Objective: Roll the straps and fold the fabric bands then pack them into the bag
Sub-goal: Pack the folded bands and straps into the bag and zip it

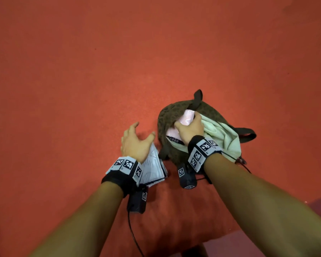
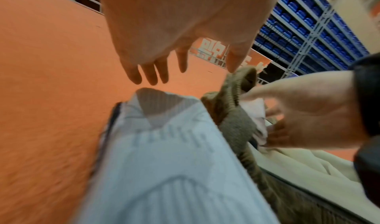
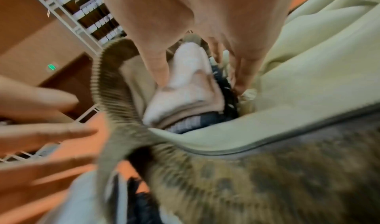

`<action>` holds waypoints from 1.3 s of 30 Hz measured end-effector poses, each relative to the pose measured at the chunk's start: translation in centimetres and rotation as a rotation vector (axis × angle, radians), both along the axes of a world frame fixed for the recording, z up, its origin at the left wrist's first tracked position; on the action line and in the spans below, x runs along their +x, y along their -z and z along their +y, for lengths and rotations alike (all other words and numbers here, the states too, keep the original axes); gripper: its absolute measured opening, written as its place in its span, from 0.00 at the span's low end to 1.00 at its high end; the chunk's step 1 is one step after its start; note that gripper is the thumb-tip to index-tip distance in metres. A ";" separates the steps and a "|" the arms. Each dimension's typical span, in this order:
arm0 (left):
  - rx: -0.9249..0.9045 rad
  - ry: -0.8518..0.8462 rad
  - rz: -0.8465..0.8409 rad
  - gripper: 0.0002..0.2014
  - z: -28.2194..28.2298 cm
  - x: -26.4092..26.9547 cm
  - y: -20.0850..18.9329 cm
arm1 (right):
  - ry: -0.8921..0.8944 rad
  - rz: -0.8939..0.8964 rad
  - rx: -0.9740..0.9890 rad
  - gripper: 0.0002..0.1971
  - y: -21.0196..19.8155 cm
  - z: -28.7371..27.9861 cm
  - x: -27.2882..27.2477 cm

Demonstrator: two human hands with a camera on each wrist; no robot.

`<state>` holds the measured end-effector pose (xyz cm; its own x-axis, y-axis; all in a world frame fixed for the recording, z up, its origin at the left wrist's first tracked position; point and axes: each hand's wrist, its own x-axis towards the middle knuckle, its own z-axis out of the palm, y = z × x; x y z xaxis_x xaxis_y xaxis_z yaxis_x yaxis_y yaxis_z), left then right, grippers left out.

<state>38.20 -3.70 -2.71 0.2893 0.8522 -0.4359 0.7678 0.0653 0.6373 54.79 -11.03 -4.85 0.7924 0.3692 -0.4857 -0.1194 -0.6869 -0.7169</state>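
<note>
The brown patterned bag (image 1: 176,115) lay open on the orange floor (image 1: 82,71), its pale green lining (image 1: 220,132) spilling toward the right. The right hand (image 1: 190,129) reached into the bag's mouth, thumb and fingers (image 3: 156,65) curled round a pink fabric band (image 1: 188,115) that sat partly inside the opening, above a dark strap edge (image 3: 228,91) already within. The left hand (image 1: 135,143) hovered just left of the bag with its fingers (image 2: 150,74) spread and relaxed, holding nothing. Beneath that hand, a folded light-blue ribbed band (image 1: 154,167) rested on the floor, touching the bag's near-left side.
</note>
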 end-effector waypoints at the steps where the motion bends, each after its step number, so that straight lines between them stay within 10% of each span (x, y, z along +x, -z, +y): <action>1: -0.003 -0.058 0.011 0.36 0.0 -0.7 0.2 | 0.021 -0.061 0.026 0.44 -0.6 -0.1 -0.5; 4: -0.135 -0.224 0.001 0.40 -0.1 -2.9 1.0 | -0.051 -0.320 0.119 0.31 -2.7 -0.8 -3.8; 9: -0.366 -0.386 -0.029 0.47 -0.7 -5.1 4.0 | -0.378 -0.226 0.103 0.03 -2.6 -1.7 -9.1; 13: -0.574 -0.436 -0.118 0.48 -1.6 -6.9 9.1 | -0.445 -0.146 -0.142 0.15 -0.4 -2.3 -10.3; 19: -0.667 -0.386 -0.248 0.31 -3.0 -6.6 6.8 | -0.507 0.215 -0.241 0.43 2.2 -2.6 -10.9; 22: -0.664 -0.356 -0.302 0.13 -3.8 -6.5 5.5 | -0.441 0.244 -0.160 0.28 1.7 -2.8 -11.1; 25: -0.545 -0.330 -0.361 0.27 -4.0 -6.6 4.0 | -0.384 0.290 -0.012 0.12 0.6 -3.1 -10.8; 33: -0.408 -0.076 -0.616 0.28 -0.5 -1.3 -4.9 | -0.171 0.115 0.405 0.24 -5.2 -3.9 -8.2; 39: -0.527 0.199 -0.566 0.32 -2.3 6.7 -6.1 | 0.162 0.334 0.591 0.29 -6.7 -6.8 -1.8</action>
<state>44.93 -5.99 3.42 0.7120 0.4840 -0.5088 0.3659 0.3626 0.8571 52.99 -17.88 1.82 0.7030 0.5362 -0.4673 -0.4669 -0.1476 -0.8719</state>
